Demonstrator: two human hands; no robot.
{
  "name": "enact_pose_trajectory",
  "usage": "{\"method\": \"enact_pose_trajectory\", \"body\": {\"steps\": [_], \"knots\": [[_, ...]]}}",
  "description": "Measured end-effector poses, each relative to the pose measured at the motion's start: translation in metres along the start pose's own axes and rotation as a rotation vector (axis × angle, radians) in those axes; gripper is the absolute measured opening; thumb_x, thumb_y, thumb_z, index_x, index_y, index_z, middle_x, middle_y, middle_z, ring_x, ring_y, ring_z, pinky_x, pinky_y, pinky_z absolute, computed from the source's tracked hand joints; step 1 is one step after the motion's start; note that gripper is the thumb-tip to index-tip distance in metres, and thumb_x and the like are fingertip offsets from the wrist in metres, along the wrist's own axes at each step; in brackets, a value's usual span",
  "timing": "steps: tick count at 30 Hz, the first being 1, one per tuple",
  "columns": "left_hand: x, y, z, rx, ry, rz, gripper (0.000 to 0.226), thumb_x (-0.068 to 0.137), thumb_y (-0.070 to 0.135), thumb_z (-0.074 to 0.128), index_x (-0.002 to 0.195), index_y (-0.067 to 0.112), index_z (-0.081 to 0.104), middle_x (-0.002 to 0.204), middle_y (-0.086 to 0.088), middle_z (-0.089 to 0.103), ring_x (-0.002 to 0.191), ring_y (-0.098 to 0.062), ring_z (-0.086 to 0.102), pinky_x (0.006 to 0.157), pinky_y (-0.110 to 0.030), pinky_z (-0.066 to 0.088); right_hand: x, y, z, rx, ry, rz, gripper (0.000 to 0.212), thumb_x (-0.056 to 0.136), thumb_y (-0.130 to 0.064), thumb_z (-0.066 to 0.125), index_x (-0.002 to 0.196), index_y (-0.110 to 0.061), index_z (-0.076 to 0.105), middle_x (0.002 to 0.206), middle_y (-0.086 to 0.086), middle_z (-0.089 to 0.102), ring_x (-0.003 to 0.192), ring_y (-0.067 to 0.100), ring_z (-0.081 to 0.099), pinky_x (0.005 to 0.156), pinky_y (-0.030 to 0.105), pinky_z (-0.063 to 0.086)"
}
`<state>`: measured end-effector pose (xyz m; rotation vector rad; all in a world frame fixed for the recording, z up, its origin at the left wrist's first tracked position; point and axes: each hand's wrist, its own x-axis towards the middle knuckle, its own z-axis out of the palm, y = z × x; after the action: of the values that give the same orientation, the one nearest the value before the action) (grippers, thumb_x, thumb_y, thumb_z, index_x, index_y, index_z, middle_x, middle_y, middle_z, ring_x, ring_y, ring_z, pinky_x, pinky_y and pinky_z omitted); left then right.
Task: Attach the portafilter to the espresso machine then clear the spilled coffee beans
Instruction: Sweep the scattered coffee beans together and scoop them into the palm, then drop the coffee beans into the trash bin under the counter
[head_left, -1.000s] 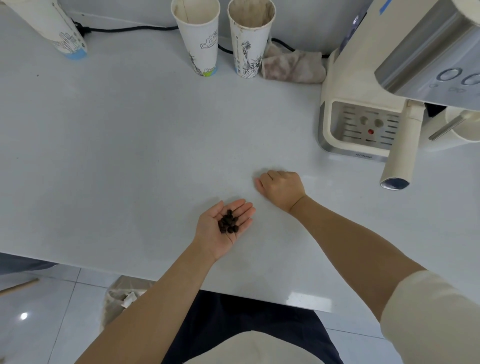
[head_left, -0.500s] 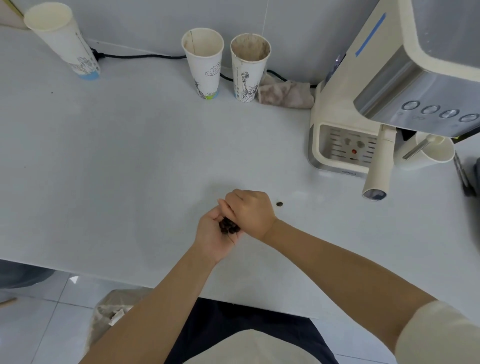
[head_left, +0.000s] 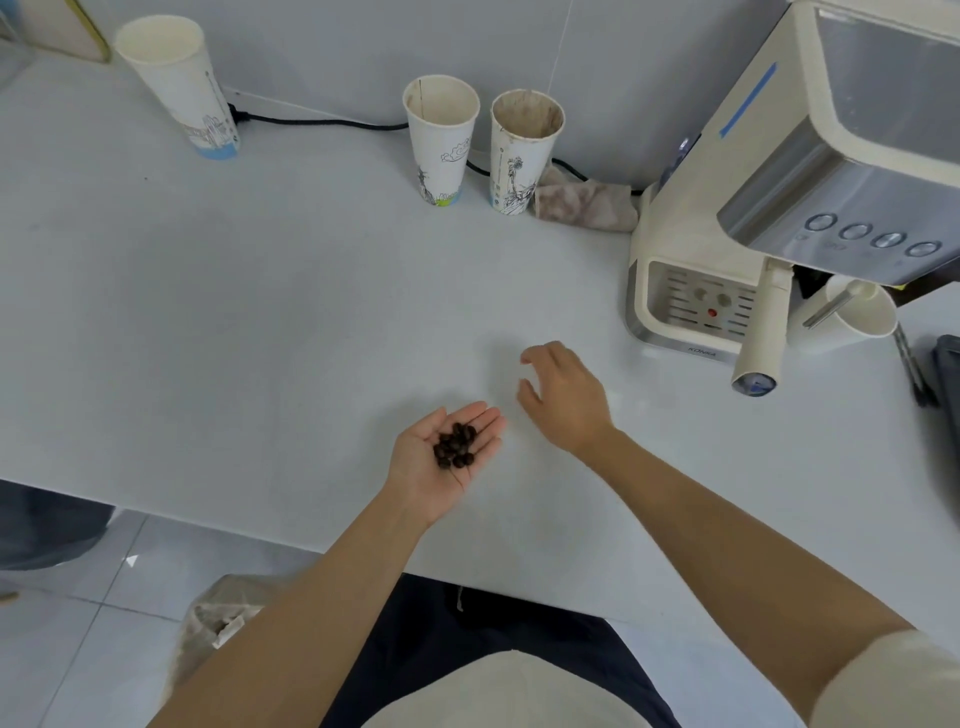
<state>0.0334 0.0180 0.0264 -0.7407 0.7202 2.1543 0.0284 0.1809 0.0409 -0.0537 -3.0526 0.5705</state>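
My left hand (head_left: 441, 462) lies palm up just above the white table (head_left: 260, 322), cupping a small pile of dark coffee beans (head_left: 456, 446). My right hand (head_left: 563, 397) hovers over the table just right of it, fingers apart and curled, with nothing visible in it. No loose beans show on the table. The cream espresso machine (head_left: 727, 208) stands at the right. The portafilter sits under its head, with the cream handle (head_left: 762, 332) pointing toward me.
Three paper cups (head_left: 182, 83) (head_left: 441, 135) (head_left: 522, 150) stand at the back, with a crumpled cloth (head_left: 582, 202) and a black cable (head_left: 322, 122). A white cup (head_left: 852, 317) sits under the steam wand. A bag (head_left: 218, 618) lies on the floor below the table's front edge.
My right hand has lifted off my left palm and moved right, over the spot where a single bean lay. The left palm now shows its beans uncovered.
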Motion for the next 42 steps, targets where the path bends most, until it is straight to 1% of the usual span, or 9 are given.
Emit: {"method": "enact_pose_trajectory", "body": {"steps": [3, 6, 17, 23, 26, 31, 33, 37, 42], "knots": [[-0.001, -0.003, -0.004, 0.002, 0.009, -0.019, 0.044, 0.095, 0.022, 0.029, 0.092, -0.006, 0.063, 0.084, -0.019, 0.074, 0.092, -0.029, 0.064, 0.076, -0.037, 0.049, 0.002, 0.029, -0.002, -0.225, -0.300, 0.191, 0.040, 0.087, -0.018, 0.050, 0.125, -0.008, 0.045, 0.124, 0.014, 0.050, 0.108, 0.031, 0.050, 0.085, 0.038, 0.044], [-0.001, -0.006, -0.006, -0.004, 0.012, -0.035, 0.045, 0.095, 0.022, 0.029, 0.091, -0.007, 0.063, 0.083, -0.020, 0.073, 0.092, -0.030, 0.063, 0.076, -0.039, 0.049, -0.002, 0.038, 0.000, -0.265, -0.406, 0.249, 0.037, 0.086, -0.016, 0.050, 0.122, -0.009, 0.044, 0.120, 0.012, 0.048, 0.105, 0.030, 0.049, 0.077, 0.035, 0.043], [0.000, -0.011, -0.011, 0.025, 0.029, -0.074, 0.044, 0.096, 0.022, 0.029, 0.092, -0.006, 0.063, 0.086, -0.020, 0.073, 0.091, -0.029, 0.064, 0.076, -0.037, 0.050, -0.010, 0.023, 0.005, -0.250, -0.433, 0.250, 0.016, 0.087, 0.000, 0.044, 0.098, 0.001, 0.055, 0.101, 0.020, 0.056, 0.093, 0.035, 0.056, 0.068, 0.032, 0.037], [-0.007, -0.012, -0.011, 0.028, 0.045, -0.058, 0.042, 0.096, 0.021, 0.029, 0.094, -0.005, 0.062, 0.097, -0.020, 0.066, 0.092, -0.027, 0.062, 0.079, -0.037, 0.048, -0.021, -0.024, -0.010, 0.087, -0.345, 0.070, 0.014, 0.082, -0.002, 0.051, 0.093, 0.002, 0.060, 0.090, 0.019, 0.061, 0.083, 0.032, 0.056, 0.068, 0.031, 0.040], [-0.015, -0.011, -0.013, -0.035, 0.032, -0.014, 0.040, 0.095, 0.018, 0.034, 0.087, -0.006, 0.065, 0.083, -0.018, 0.072, 0.081, -0.025, 0.066, 0.085, -0.039, 0.047, -0.027, -0.053, -0.010, 0.232, -0.347, 0.005, 0.015, 0.083, -0.003, 0.055, 0.095, 0.002, 0.061, 0.094, 0.018, 0.063, 0.085, 0.029, 0.059, 0.074, 0.034, 0.047], [-0.033, -0.005, -0.025, -0.109, 0.025, 0.073, 0.040, 0.093, 0.016, 0.036, 0.078, -0.004, 0.067, 0.074, -0.013, 0.072, 0.077, -0.022, 0.067, 0.073, -0.033, 0.051, -0.039, -0.082, 0.000, 0.341, -0.398, -0.028, 0.020, 0.085, -0.005, 0.055, 0.103, 0.000, 0.063, 0.103, 0.017, 0.064, 0.091, 0.027, 0.060, 0.083, 0.039, 0.050], [-0.041, -0.004, -0.031, -0.125, 0.018, 0.118, 0.047, 0.092, 0.017, 0.035, 0.070, -0.002, 0.071, 0.072, -0.012, 0.073, 0.071, -0.020, 0.070, 0.073, -0.032, 0.050, -0.043, -0.089, 0.005, 0.396, -0.403, -0.035, 0.021, 0.086, -0.006, 0.055, 0.105, -0.002, 0.064, 0.103, 0.016, 0.064, 0.090, 0.024, 0.060, 0.083, 0.034, 0.050], [-0.059, -0.007, -0.039, -0.162, 0.026, 0.223, 0.047, 0.093, 0.019, 0.031, 0.077, -0.002, 0.070, 0.076, -0.013, 0.074, 0.073, -0.021, 0.071, 0.073, -0.031, 0.050, -0.053, -0.102, 0.012, 0.606, -0.342, -0.006, 0.020, 0.087, -0.003, 0.052, 0.098, -0.006, 0.068, 0.102, 0.008, 0.067, 0.075, 0.002, 0.053, 0.066, 0.001, 0.041], [-0.081, -0.023, -0.047, -0.260, 0.087, 0.410, 0.042, 0.094, 0.020, 0.029, 0.082, 0.001, 0.064, 0.082, -0.011, 0.070, 0.080, -0.022, 0.064, 0.075, -0.031, 0.050, -0.073, -0.117, 0.018, 0.951, -0.354, 0.120, 0.027, 0.092, -0.006, 0.042, 0.092, -0.009, 0.068, 0.093, -0.001, 0.067, 0.084, 0.004, 0.058, 0.073, 0.004, 0.045]]}}
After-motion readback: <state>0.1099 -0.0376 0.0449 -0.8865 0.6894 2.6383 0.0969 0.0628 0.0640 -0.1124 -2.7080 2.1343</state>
